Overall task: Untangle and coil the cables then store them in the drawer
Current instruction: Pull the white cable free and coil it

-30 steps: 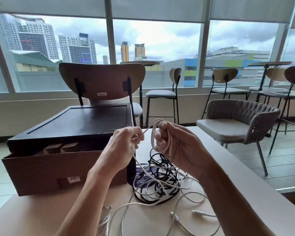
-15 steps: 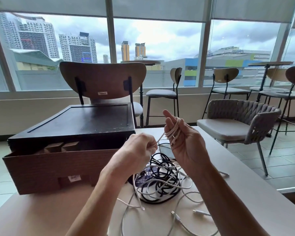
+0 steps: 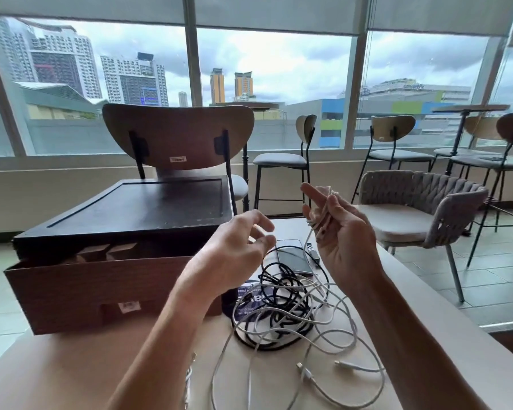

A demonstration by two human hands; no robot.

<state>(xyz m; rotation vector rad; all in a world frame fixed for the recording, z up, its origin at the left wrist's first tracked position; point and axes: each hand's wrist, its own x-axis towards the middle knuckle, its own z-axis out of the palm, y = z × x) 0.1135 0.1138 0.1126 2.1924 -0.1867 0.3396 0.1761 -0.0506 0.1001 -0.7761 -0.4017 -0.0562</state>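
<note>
Since a moment ago the left hand (image 3: 243,247) has let go and hangs loosely spread, empty, above the tangled heap of black and white cables (image 3: 279,309) on the tan surface (image 3: 71,368). Palm up, the right hand (image 3: 341,241) holds a thin white cable (image 3: 323,216) looped over its half-curled fingers. Its tail seems to feed into the heap, so a tug could tighten knots or shed loops short of the open brown wooden drawer (image 3: 86,291).

Drawer (image 3: 71,294) brown woodgrain, matt; box top (image 3: 137,208) dark, slight sheen; cables (image 3: 282,315) smooth plastic-looking; table (image 3: 71,365) matt tan.
</note>
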